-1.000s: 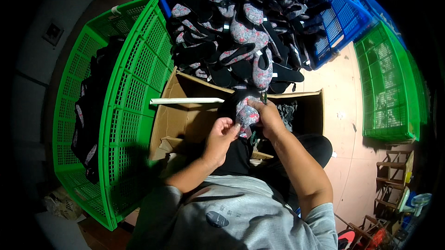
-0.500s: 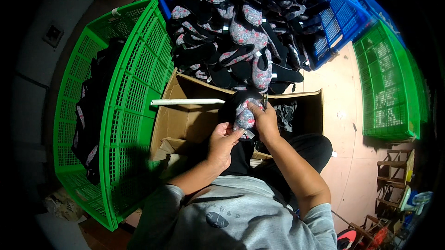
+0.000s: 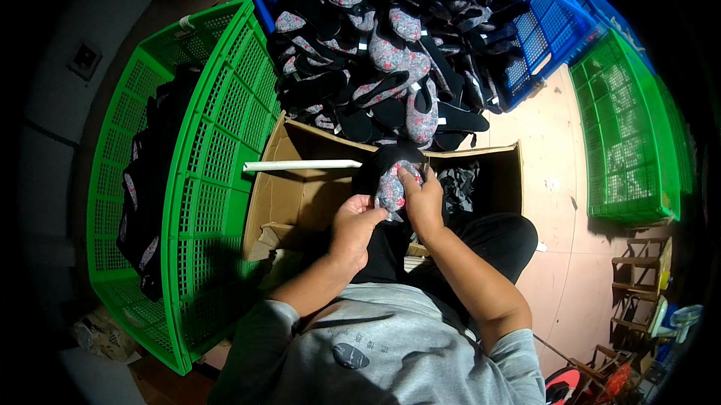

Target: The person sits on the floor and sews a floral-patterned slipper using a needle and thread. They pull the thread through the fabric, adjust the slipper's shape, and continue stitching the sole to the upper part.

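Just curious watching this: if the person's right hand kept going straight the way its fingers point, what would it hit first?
The right hand points away from the body, so past the floral fabric slipper it holds, it would likely meet the heap of black and floral slippers in the blue plastic crate; depth is unclear.

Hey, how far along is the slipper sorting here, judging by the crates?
Done: some dark pieces already lie in the green crate on the left. In hand: the left hand and right hand both grip one floral slipper over the cardboard box. Left: the blue crate is heaped with slippers, so most remains.
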A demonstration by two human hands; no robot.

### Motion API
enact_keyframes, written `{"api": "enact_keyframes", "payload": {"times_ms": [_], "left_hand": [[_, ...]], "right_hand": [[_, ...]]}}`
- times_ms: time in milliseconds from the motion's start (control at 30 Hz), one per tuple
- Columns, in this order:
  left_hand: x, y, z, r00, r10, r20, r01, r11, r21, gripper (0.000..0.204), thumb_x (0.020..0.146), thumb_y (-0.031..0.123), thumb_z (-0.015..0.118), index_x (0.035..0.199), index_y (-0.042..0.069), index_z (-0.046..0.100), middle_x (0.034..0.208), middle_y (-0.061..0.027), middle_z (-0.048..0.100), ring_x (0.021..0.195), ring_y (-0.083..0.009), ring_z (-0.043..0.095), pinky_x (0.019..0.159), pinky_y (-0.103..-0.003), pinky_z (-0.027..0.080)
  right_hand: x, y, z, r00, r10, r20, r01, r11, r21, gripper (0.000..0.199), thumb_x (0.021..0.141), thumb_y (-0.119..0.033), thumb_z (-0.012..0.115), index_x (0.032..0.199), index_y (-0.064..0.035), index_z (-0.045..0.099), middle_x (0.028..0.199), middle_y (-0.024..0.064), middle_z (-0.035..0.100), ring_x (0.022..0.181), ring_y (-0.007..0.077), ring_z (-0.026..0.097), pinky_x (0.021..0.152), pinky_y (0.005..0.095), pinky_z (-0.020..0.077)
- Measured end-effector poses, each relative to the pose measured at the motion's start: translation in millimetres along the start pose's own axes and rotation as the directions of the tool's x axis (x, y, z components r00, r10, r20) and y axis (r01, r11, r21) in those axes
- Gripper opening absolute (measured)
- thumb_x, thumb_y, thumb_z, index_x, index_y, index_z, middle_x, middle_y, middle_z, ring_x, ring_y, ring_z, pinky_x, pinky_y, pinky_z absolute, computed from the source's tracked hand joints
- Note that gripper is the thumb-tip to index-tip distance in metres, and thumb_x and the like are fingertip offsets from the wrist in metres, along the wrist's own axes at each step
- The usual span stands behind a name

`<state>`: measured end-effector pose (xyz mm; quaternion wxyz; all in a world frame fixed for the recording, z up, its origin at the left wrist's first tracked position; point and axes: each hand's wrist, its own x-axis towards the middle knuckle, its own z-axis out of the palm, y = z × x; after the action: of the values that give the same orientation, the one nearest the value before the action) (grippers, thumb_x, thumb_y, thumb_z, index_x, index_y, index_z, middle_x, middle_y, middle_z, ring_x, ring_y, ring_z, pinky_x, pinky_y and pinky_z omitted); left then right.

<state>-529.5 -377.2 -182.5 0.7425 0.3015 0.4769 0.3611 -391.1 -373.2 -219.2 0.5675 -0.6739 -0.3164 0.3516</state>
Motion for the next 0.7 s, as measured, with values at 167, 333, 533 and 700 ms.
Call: {"api": "enact_keyframes", "payload": {"times_ms": [167, 333, 533, 700], "left_hand": [[-3, 0, -1, 0.998, 0.039, 0.05, -0.041, 0.998, 0.042, 0.014, 0.082, 0.003, 0.067, 0.094, 0.005, 0.059, 0.084, 0.0017, 0.06, 0.072, -0.0048, 0.051, 0.068, -0.021, 0.041], [1, -10, -1, 0.993, 0.106, 0.053, -0.111, 0.989, 0.095, 0.014, 0.084, 0.001, 0.068, 0.091, 0.005, 0.056, 0.081, 0.0032, 0.055, 0.07, -0.0047, 0.049, 0.066, -0.021, 0.041], [7, -14, 5, 0.883, 0.462, 0.087, -0.442, 0.751, 0.49, 0.02, 0.078, 0.001, 0.072, 0.075, 0.005, 0.052, 0.072, 0.0043, 0.044, 0.063, -0.0063, 0.039, 0.056, -0.023, 0.035], [6, -7, 15, 0.768, 0.616, 0.175, -0.567, 0.528, 0.632, 0.023, 0.071, 0.001, 0.074, 0.069, 0.002, 0.051, 0.068, -0.0004, 0.043, 0.059, -0.0095, 0.038, 0.053, -0.025, 0.034]], "right_hand": [[-15, -14, 1, 0.995, -0.088, -0.049, 0.083, 0.992, -0.095, 0.026, 0.091, -0.019, 0.062, 0.102, 0.0051, 0.061, 0.09, 0.0195, 0.069, 0.081, 0.0281, 0.067, 0.076, 0.0365, 0.0501], [-14, -6, 4, 0.987, -0.151, -0.056, 0.138, 0.972, -0.189, 0.027, 0.091, -0.022, 0.063, 0.102, 0.0031, 0.061, 0.089, 0.0226, 0.068, 0.082, 0.0367, 0.067, 0.074, 0.0403, 0.0512], [-12, 4, 8, 0.966, -0.24, -0.091, 0.207, 0.938, -0.277, 0.027, 0.092, -0.023, 0.063, 0.103, 0.0012, 0.059, 0.088, 0.0229, 0.067, 0.081, 0.0392, 0.066, 0.072, 0.0427, 0.0511], [-12, 6, 6, 0.964, -0.246, -0.098, 0.203, 0.925, -0.322, 0.026, 0.093, -0.023, 0.063, 0.104, -0.0007, 0.059, 0.088, 0.022, 0.067, 0.081, 0.039, 0.066, 0.07, 0.0424, 0.0508]]}}
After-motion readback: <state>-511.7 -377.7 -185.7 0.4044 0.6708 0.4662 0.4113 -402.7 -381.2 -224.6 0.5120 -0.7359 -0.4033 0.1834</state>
